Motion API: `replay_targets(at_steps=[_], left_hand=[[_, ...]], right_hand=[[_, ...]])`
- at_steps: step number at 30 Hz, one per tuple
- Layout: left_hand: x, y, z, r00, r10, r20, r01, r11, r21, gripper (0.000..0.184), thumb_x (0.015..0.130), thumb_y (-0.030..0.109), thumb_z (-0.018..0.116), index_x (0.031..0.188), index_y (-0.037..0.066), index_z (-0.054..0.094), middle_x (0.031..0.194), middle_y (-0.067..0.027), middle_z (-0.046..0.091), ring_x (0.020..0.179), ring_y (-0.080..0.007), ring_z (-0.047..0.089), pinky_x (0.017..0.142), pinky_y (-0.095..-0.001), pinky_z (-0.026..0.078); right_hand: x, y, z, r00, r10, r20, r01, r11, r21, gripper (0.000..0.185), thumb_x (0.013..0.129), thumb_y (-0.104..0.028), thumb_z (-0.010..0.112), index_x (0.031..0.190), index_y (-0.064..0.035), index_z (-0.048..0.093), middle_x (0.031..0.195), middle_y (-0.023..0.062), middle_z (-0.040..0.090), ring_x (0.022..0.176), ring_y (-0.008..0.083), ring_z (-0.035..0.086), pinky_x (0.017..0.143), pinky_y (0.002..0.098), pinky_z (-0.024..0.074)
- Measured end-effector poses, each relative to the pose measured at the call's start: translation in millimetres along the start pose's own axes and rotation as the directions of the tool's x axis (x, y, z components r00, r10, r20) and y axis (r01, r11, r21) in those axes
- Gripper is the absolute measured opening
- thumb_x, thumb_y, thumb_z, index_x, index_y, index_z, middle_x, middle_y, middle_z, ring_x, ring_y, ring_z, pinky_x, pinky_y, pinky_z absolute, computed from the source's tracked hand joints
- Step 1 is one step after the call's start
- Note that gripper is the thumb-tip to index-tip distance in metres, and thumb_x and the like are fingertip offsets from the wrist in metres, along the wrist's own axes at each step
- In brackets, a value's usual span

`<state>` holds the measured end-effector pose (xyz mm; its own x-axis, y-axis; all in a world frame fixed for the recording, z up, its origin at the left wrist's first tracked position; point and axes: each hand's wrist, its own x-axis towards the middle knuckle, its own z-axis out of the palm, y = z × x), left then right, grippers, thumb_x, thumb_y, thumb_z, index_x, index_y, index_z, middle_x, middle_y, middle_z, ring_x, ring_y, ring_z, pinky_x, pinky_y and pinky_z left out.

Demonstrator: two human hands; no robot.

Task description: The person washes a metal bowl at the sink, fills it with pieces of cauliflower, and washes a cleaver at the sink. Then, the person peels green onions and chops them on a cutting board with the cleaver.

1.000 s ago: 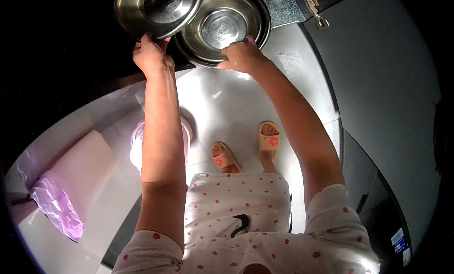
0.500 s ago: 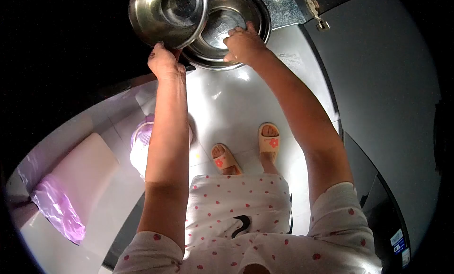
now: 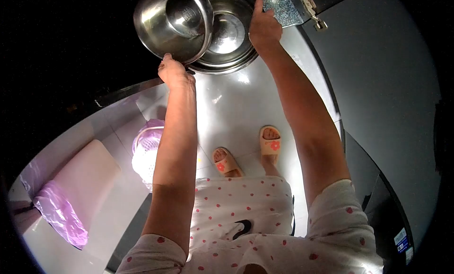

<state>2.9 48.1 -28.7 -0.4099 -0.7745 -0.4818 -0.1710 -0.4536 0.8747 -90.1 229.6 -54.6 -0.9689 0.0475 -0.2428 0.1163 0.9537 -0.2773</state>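
Note:
At the top of the view, my left hand [image 3: 174, 73] grips the near rim of a deep stainless steel bowl [image 3: 158, 25], thumb over the edge. The bowl is tilted so its shiny inside shows. Partly behind it is a wider, shallower stainless steel basin [image 3: 236, 54] with a flat round bottom. My right hand [image 3: 265, 29] is closed at the basin's right rim, with one finger stretched along it; the fingers under the rim are hidden.
A speckled grey panel [image 3: 286, 11] and a metal hinge [image 3: 313, 13] are at the upper right, beside a dark cabinet door [image 3: 378, 75]. Below left stand a bin with a purple bag [image 3: 59, 212] and a white-and-purple basket [image 3: 145, 153]. My slippered feet are on the pale floor [image 3: 227, 108].
My right hand has moved from inside the basin out to its right rim. The bowl and my left hand have shifted slightly right and down.

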Motion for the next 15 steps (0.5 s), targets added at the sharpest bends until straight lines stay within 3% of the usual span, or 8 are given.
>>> replay_targets(at_steps=[2, 4, 5, 7, 11, 13, 14, 15], left_hand=[[1.2, -1.5, -0.5, 1.0, 0.016, -0.004, -0.016, 1.0, 0.005, 0.019, 0.089, 0.011, 0.047, 0.094, -0.006, 0.053, 0.098, -0.0132, 0.059, 0.083, -0.0199, 0.056, 0.074, -0.032, 0.047], [-0.3, 0.8, 0.8, 0.999, 0.031, -0.013, -0.031, 1.0, 0.004, 0.019, 0.09, 0.011, 0.047, 0.094, -0.006, 0.053, 0.098, -0.013, 0.059, 0.083, -0.0198, 0.056, 0.075, -0.0319, 0.047], [-1.6, 2.0, 1.3, 1.0, 0.015, -0.027, -0.015, 1.0, 0.008, 0.018, 0.09, 0.011, 0.047, 0.094, -0.006, 0.053, 0.098, -0.0126, 0.058, 0.083, -0.0197, 0.055, 0.075, -0.032, 0.047], [-4.1, 3.0, 2.7, 0.999, -0.002, -0.038, 0.003, 1.0, 0.008, 0.018, 0.09, 0.011, 0.047, 0.094, -0.006, 0.053, 0.099, -0.0122, 0.058, 0.083, -0.0195, 0.055, 0.076, -0.0321, 0.047], [-5.6, 4.5, 2.9, 1.0, 0.009, -0.017, -0.009, 1.0, -0.007, 0.018, 0.09, 0.012, 0.046, 0.096, -0.005, 0.051, 0.099, -0.0123, 0.058, 0.084, -0.0197, 0.056, 0.074, -0.032, 0.047], [-5.1, 4.7, 2.6, 1.0, 0.02, -0.009, -0.02, 0.999, -0.037, 0.018, 0.09, 0.012, 0.046, 0.097, -0.004, 0.05, 0.099, -0.0123, 0.058, 0.084, -0.0198, 0.056, 0.074, -0.0319, 0.047], [-4.4, 4.8, 1.0, 0.999, 0.034, 0.028, -0.033, 0.998, -0.058, 0.017, 0.09, 0.012, 0.046, 0.097, -0.003, 0.05, 0.098, -0.0123, 0.058, 0.085, -0.0201, 0.057, 0.073, -0.0325, 0.048], [-3.9, 5.1, -0.2, 0.997, 0.049, 0.063, -0.044, 0.996, -0.08, 0.016, 0.09, 0.012, 0.046, 0.097, -0.002, 0.05, 0.097, -0.0123, 0.057, 0.085, -0.0203, 0.057, 0.073, -0.033, 0.049]], right_hand=[[6.3, 2.5, 6.8, 0.999, -0.011, -0.044, 0.01, 1.0, -0.025, 0.073, 0.081, -0.014, 0.063, 0.139, -0.0087, 0.019, 0.115, 0.0249, 0.054, 0.096, 0.0353, 0.062, 0.078, 0.0432, 0.0521], [7.3, -0.2, 4.7, 0.991, -0.043, -0.128, 0.049, 0.998, 0.042, 0.057, 0.081, -0.006, 0.056, 0.133, -0.0046, 0.034, 0.097, 0.025, 0.062, 0.089, 0.0354, 0.065, 0.077, 0.0426, 0.0522], [8.9, -0.3, 2.2, 0.991, -0.044, -0.13, 0.05, 0.998, 0.042, 0.057, 0.081, -0.006, 0.056, 0.133, -0.0046, 0.034, 0.097, 0.025, 0.062, 0.089, 0.0354, 0.065, 0.077, 0.0426, 0.0522], [12.8, -0.7, -14.7, 0.972, -0.186, -0.141, 0.18, 0.982, -0.054, 0.038, 0.08, -0.003, 0.055, 0.117, 0.0004, 0.05, 0.086, 0.0236, 0.065, 0.085, 0.0348, 0.065, 0.074, 0.0404, 0.0533], [19.5, -12.5, -30.4, 0.94, -0.259, -0.223, 0.253, 0.966, -0.057, 0.022, 0.082, -0.003, 0.054, 0.103, 0.0, 0.057, 0.083, 0.0206, 0.066, 0.079, 0.034, 0.066, 0.069, 0.0407, 0.0528], [19.8, -19.4, -32.5, 0.859, -0.301, -0.415, 0.325, 0.946, -0.013, 0.026, 0.083, -0.015, 0.052, 0.107, -0.0079, 0.057, 0.08, 0.0179, 0.063, 0.072, 0.0352, 0.062, 0.066, 0.0398, 0.0509], [18.2, -17.2, -33.4, 0.861, -0.298, -0.412, 0.323, 0.946, -0.009, 0.026, 0.083, -0.015, 0.052, 0.107, -0.0079, 0.057, 0.08, 0.0179, 0.063, 0.072, 0.0352, 0.062, 0.066, 0.0398, 0.0509], [12.6, -15.0, -42.5, 0.805, -0.286, -0.519, 0.267, 0.957, -0.113, 0.021, 0.084, -0.014, 0.051, 0.102, -0.0067, 0.057, 0.082, 0.0181, 0.064, 0.076, 0.034, 0.063, 0.067, 0.0406, 0.0506]])
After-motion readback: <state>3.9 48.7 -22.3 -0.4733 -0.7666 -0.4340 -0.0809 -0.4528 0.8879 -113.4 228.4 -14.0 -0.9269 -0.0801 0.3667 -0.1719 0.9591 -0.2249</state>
